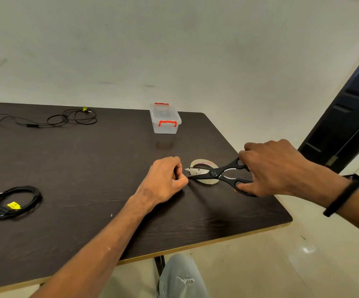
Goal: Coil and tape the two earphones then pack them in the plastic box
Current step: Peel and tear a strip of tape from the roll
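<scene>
A roll of clear tape lies flat on the dark table near its right edge. My left hand pinches the pulled-out tape end just left of the roll. My right hand grips black scissors, whose open blades straddle the tape strip over the roll. A coiled black earphone with a yellow tag lies at the left edge. A second, loosely spread black earphone lies at the far left. The clear plastic box with red latches stands closed at the far side.
The dark table ends at a light-edged rim on the right and front. My knee in light jeans shows below the front edge. A dark door stands at the right. A black band circles my right wrist.
</scene>
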`<state>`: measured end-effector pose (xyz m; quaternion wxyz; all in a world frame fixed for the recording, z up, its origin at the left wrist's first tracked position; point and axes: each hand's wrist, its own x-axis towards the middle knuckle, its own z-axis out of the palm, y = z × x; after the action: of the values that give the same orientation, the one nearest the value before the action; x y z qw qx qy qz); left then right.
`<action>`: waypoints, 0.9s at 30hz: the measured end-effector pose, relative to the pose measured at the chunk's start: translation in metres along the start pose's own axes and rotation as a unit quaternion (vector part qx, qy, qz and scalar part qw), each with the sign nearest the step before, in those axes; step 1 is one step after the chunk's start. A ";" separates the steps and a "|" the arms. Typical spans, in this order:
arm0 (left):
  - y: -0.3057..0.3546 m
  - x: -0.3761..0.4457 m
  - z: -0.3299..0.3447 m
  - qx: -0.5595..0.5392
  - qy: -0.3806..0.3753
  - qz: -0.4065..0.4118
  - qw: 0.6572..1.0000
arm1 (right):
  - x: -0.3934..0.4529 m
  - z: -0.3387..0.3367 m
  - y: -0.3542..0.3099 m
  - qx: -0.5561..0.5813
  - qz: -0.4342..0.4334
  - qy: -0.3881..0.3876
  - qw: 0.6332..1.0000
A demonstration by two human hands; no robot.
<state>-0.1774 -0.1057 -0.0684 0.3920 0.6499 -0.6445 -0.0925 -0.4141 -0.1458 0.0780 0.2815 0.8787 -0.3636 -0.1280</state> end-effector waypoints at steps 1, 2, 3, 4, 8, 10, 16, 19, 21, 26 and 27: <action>0.000 0.000 0.000 0.000 -0.002 0.000 1.000 | -0.001 0.001 -0.001 -0.001 -0.002 -0.003 1.000; 0.000 0.000 0.000 0.000 -0.002 0.001 1.000 | -0.002 0.002 -0.001 -0.001 -0.005 -0.004 1.000; 0.000 0.000 0.000 0.001 -0.001 0.002 1.000 | -0.003 0.002 -0.002 -0.001 -0.007 -0.005 1.000; 0.000 0.000 0.000 0.001 0.000 0.002 1.000 | -0.004 0.003 -0.002 -0.002 -0.009 -0.008 1.000; 0.001 -0.001 0.000 0.000 0.004 0.000 1.000 | -0.006 0.009 -0.004 -0.004 -0.011 -0.024 1.000; 0.001 -0.001 0.000 -0.001 0.011 -0.005 1.000 | -0.007 0.013 -0.004 0.002 -0.009 -0.032 0.999; -0.001 0.001 0.000 -0.058 0.085 -0.100 0.990 | -0.016 0.030 -0.007 0.032 0.009 -0.047 0.998; -0.003 0.003 -0.006 -0.106 0.113 -0.149 0.977 | -0.019 0.046 -0.006 0.058 0.014 -0.053 0.997; -0.004 0.003 -0.008 -0.115 0.109 -0.149 0.976 | -0.021 0.056 -0.002 0.087 0.003 -0.064 0.994; -0.005 0.004 -0.008 -0.132 0.111 -0.142 0.975 | -0.016 0.075 0.013 0.201 -0.060 -0.096 0.973; -0.006 0.004 -0.008 -0.137 0.112 -0.146 0.973 | -0.014 0.078 0.016 0.222 -0.071 -0.096 0.968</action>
<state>-0.1673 -0.1071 -0.0647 0.5292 0.6830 -0.4763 -0.1630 -0.4667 -0.1761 0.0244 0.0333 0.9263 -0.3452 -0.1473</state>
